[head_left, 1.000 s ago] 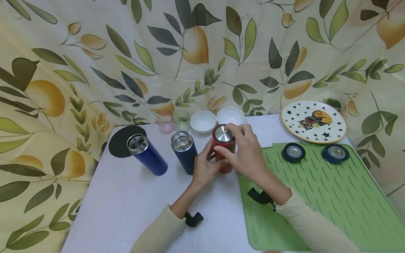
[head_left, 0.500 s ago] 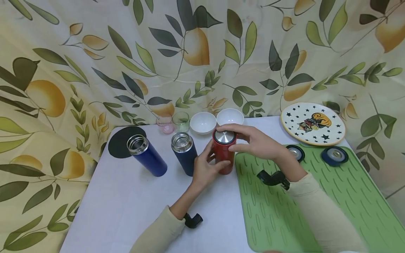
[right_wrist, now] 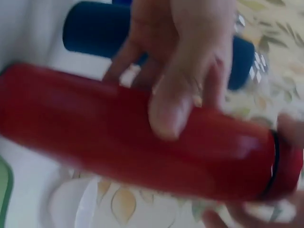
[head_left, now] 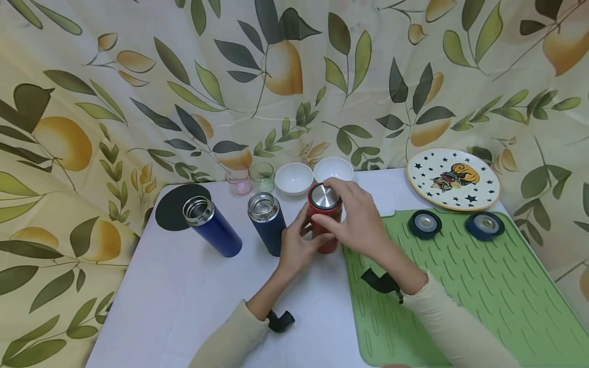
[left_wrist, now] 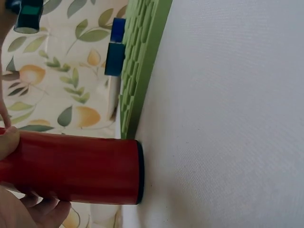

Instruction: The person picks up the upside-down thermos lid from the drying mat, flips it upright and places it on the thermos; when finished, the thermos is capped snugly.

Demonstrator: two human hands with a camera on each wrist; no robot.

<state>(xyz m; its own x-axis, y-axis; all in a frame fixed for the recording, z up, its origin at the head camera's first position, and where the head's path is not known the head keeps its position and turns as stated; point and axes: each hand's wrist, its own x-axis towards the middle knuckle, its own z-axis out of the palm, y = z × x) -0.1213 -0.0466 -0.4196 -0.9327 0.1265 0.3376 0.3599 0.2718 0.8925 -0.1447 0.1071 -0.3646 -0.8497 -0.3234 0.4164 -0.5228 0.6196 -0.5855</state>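
A red thermos (head_left: 329,247) stands upright on the white table, its steel-topped lid (head_left: 324,197) in place. My left hand (head_left: 296,246) grips the body from the left, thumb at the front; the left wrist view shows the dark base (left_wrist: 141,172) at the table surface. Around the lid, my right hand (head_left: 361,222) curls its thumb and fingers. In the right wrist view the thermos is blurred, with a thin dark seam (right_wrist: 274,161) below the lid. Just left of my left hand stands a dark blue thermos (head_left: 271,231) with its mouth uncovered.
A brighter blue uncovered thermos (head_left: 220,234) stands farther left, near a black round mat (head_left: 172,207). Two lids (head_left: 425,224) lie on the green mat (head_left: 442,286). Behind are a patterned plate (head_left: 432,168), two white bowls (head_left: 293,179) and small pink and green glasses (head_left: 262,178).
My right hand swung out to the right around the lid half a second ago and is now back near its earlier angle. My left hand and the thermos have stayed in place.
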